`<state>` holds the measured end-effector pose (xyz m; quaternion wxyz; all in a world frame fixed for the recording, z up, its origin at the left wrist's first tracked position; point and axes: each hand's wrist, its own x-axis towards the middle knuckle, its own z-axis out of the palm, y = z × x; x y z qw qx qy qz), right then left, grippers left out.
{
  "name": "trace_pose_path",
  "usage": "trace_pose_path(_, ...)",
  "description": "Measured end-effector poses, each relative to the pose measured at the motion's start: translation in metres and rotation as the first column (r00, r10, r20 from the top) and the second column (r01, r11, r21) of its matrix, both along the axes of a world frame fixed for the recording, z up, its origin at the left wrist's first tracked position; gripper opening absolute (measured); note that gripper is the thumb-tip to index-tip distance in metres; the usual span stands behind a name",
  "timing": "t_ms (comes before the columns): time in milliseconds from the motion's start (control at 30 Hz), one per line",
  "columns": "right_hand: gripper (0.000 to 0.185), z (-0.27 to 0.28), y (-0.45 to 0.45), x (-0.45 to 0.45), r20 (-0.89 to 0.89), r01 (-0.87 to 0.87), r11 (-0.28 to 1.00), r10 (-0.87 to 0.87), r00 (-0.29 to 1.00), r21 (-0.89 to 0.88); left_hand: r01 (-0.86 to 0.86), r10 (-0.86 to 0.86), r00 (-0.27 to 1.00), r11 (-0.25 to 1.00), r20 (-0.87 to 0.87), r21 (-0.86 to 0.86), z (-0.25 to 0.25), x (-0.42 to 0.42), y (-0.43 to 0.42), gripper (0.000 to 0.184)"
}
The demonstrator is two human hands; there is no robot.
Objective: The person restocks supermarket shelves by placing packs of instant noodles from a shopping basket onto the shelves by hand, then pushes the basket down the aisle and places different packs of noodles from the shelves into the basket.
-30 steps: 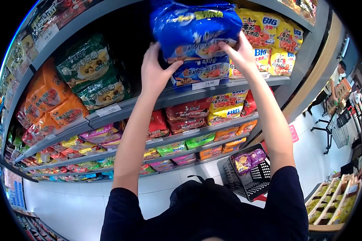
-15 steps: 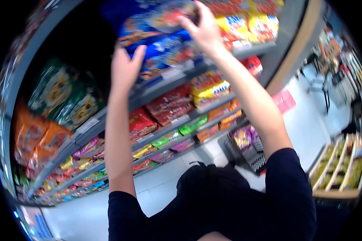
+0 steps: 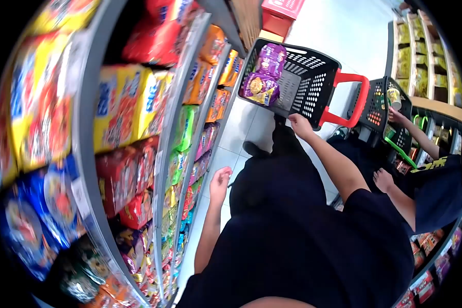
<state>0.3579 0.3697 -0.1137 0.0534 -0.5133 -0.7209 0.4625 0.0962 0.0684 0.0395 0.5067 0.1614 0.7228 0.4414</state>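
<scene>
My left hand [image 3: 220,183] hangs low beside the shelf, its fingers loosely curled and partly apart, with nothing visible in it. My right hand [image 3: 301,126] is near the lower edge of a black shopping basket [image 3: 313,64], below its red handle [image 3: 355,105]. Its fingers are bent together and I see nothing in them; whether they touch the basket I cannot tell. Two purple snack packs [image 3: 266,74] lie at one end of the basket. Blue packs [image 3: 43,210] stand on the shelf at the far left, away from both hands.
Shelves [image 3: 161,154] of packaged noodles line the left. Close on the right, another person's arm [image 3: 416,136] reaches toward a second basket [image 3: 380,110] holding a cup [image 3: 393,96]. A wooden display rack [image 3: 423,56] stands at upper right, a red box [image 3: 280,18] at the top.
Both hands have left the blue packs on the shelf and come down empty. My view has turned to the right, bringing the basket and the other person close.
</scene>
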Motion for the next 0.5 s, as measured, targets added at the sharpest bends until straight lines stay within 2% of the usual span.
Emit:
trace_pose_path(67, 0.022, -0.031, 0.023, 0.018, 0.015, 0.137, 0.989, -0.137, 0.991, -0.062, 0.142, -0.141, 0.99, 0.986, 0.021, -0.083, -0.029, -0.008, 0.042, 0.028)
trace_pose_path(100, 0.023, -0.046, 0.035, 0.02, 0.038, 0.162, 0.983, -0.16, 0.986, -0.084, 0.232, -0.239, 0.97, 0.964, -0.038, -0.133, -0.045, -0.015, 0.067, 0.028)
trace_pose_path(133, 0.024, -0.063, 0.046, 0.017, 0.059, 0.189, 0.976, -0.184, 0.981, -0.105, 0.323, -0.33, 0.941, 0.941, -0.07, -0.096, -0.061, -0.025, 0.098, 0.028)
trace_pose_path(200, 0.035, -0.109, 0.066, 0.005, 0.102, 0.247, 0.931, -0.228, 0.968, -0.268, 0.466, -0.494, 0.841, 0.868, -0.221, -0.171, -0.079, -0.036, 0.175, 0.032)
trace_pose_path(233, 0.043, -0.124, 0.078, -0.006, 0.089, 0.245, 0.92, -0.229, 0.969, -0.306, 0.515, -0.549, 0.802, 0.835, -0.235, -0.195, -0.097, -0.043, 0.214, 0.034)
trace_pose_path(267, 0.054, -0.131, 0.091, -0.022, 0.063, 0.3, 0.843, -0.305, 0.95, -0.447, 0.5, -0.546, 0.797, 0.837, -0.259, -0.223, -0.114, -0.044, 0.249, 0.035)
trace_pose_path(300, 0.064, -0.138, 0.102, -0.037, 0.082, 0.302, 0.857, -0.295, 0.952, -0.418, 0.482, -0.525, 0.817, 0.849, -0.239, -0.217, -0.144, -0.048, 0.277, 0.036)
trace_pose_path(333, 0.07, -0.131, 0.115, -0.05, -0.193, 0.247, 0.832, -0.384, 0.903, -0.496, 0.478, -0.525, 0.795, 0.85, -0.304, -0.22, -0.166, -0.047, 0.307, 0.03)
trace_pose_path(367, 0.075, -0.118, 0.122, -0.068, -0.13, 0.378, 0.826, -0.466, 0.875, -0.418, 0.483, -0.497, 0.752, 0.862, -0.433, -0.152, -0.21, -0.055, 0.323, 0.027)
trace_pose_path(433, 0.093, -0.166, 0.122, -0.091, -0.117, 0.4, 0.808, -0.491, 0.864, -0.432, 0.444, -0.509, 0.492, 0.844, -0.706, -0.3, -0.224, -0.041, 0.375, 0.05)
trace_pose_path(467, 0.101, -0.152, 0.125, -0.1, 0.01, 0.435, 0.786, -0.48, 0.877, -0.439, 0.357, -0.51, 0.568, 0.86, -0.647, -0.365, -0.243, -0.037, 0.386, 0.068)
trace_pose_path(500, 0.099, -0.169, 0.118, -0.108, 0.013, 0.419, 0.795, -0.46, 0.888, -0.439, 0.308, -0.514, 0.613, 0.855, -0.6, -0.418, -0.267, -0.035, 0.393, 0.075)
